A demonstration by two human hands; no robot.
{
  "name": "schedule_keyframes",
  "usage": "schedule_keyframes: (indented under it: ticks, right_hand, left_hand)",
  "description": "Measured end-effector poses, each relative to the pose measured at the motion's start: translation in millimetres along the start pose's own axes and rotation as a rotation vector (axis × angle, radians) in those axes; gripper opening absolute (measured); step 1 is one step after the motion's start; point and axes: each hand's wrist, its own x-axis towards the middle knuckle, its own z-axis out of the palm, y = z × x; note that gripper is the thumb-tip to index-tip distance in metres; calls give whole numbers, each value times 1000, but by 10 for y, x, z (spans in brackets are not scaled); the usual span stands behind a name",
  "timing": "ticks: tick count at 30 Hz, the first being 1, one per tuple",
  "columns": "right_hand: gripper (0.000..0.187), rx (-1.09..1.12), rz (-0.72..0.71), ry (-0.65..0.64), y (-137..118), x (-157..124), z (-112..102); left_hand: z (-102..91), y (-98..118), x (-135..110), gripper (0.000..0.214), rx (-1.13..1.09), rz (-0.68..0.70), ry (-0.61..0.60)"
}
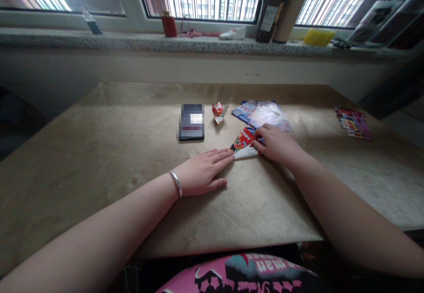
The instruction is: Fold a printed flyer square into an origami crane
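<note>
A folded sheet of printed paper (243,140), red and blue with a white flap, lies on the table between my hands. My left hand (207,169) rests flat with fingers stretched out, its fingertips on the paper's left corner. On the right side, my right hand (273,143) has its fingers bent and pinched at the paper's edge, covering that end. Behind the paper sits a small red and white origami piece (219,113) with pointed tips. A dark phone (191,123), its screen blurred, lies to the left of it.
Glossy blue and pink printed sheets (261,112) lie just behind my right hand. More colourful printed paper (353,123) is at the table's right. On the stone windowsill (132,41) stand a red spool (168,26), a dark lidded jar (270,17) and a yellow sponge-like block (319,37).
</note>
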Motion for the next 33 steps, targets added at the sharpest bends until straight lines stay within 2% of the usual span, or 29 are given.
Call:
schedule_keyframes:
  ticks: [4,8,13,18,23,28,33]
  right_hand:
    - [25,-54,-89,87,-106,-18,-17]
    - [26,69,-267,59,-269,-32,-23]
    - [21,200,-364,34,-373,-42,4]
    - [20,273,-341,7,-303,-29,78]
    - [19,225,-305,4,-308,-21,80]
    - [18,167,-203,-18,-370,-21,55]
    - [19,152,-188,-20,-375,-8,71]
  left_hand:
    - [0,18,-3,55,0,-12,9]
    - [1,32,-1,55,-3,-14,15]
    - [-10,9,-1,55,-6,-18,19]
    - [-45,-68,-35,49,-6,46,44]
    - [-62,-85,-39,45,76,90,114]
    - [-102,-32,-24,41,149,56,132]
    - [-117,-21,-15,40,162,68,130]
